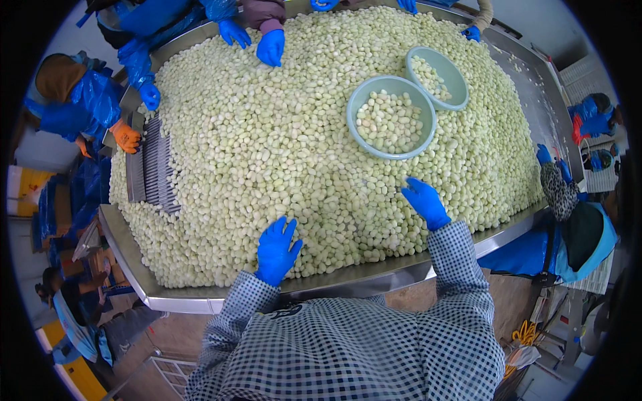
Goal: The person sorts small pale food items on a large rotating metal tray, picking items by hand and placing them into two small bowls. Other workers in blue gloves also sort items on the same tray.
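A broad heap of small, pale green oval fruits or vegetables (pixel 241 165) covers a stainless steel sorting table (pixel 185 298). My left hand (pixel 277 252), in a blue glove, rests palm down on the heap near the front edge, fingers spread, holding nothing visible. My right hand (pixel 425 200), also blue-gloved, is over the heap further right, fingers apart and seemingly holding nothing. Beyond it, a light green plastic basin (pixel 354 128) stands on the heap, part filled with the same pieces. A second such basin (pixel 464 92) leans tilted against it, also part filled.
A slotted metal grate (pixel 158 165) shows at the table's left. Co-workers' gloved hands, such as an orange one (pixel 125 136) and a blue one (pixel 271 47), are at the far and left edges. Another co-worker's hands (pixel 544 154) are at the right rim.
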Demonstrator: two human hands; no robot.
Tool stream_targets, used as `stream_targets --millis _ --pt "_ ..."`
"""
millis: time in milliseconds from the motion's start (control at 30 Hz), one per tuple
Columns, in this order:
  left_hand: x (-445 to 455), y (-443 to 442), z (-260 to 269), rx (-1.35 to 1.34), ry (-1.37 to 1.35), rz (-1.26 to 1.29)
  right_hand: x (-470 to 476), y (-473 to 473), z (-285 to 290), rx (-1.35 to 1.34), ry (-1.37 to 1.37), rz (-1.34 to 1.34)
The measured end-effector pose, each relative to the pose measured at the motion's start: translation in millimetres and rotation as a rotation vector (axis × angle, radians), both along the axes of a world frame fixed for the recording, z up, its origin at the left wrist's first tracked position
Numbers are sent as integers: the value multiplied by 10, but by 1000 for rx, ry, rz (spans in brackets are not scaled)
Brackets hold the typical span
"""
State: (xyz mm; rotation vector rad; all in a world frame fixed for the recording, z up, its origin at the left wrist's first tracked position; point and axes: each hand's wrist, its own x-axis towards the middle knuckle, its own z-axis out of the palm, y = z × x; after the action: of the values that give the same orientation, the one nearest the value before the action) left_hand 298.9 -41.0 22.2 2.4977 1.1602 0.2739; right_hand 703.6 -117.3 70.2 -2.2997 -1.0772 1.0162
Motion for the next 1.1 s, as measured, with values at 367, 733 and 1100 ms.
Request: stream_targets --millis 367,733,1100 --pt "671 596 -49 -131 414 -195 -47 -401 -602 -274 -647 327" --pt "472 519 301 44 231 34 -956 -208 -429 -216 -123 329" --pt "1347 789 -474 -319 473 165 -776 -106 -404 -4 -122 233"
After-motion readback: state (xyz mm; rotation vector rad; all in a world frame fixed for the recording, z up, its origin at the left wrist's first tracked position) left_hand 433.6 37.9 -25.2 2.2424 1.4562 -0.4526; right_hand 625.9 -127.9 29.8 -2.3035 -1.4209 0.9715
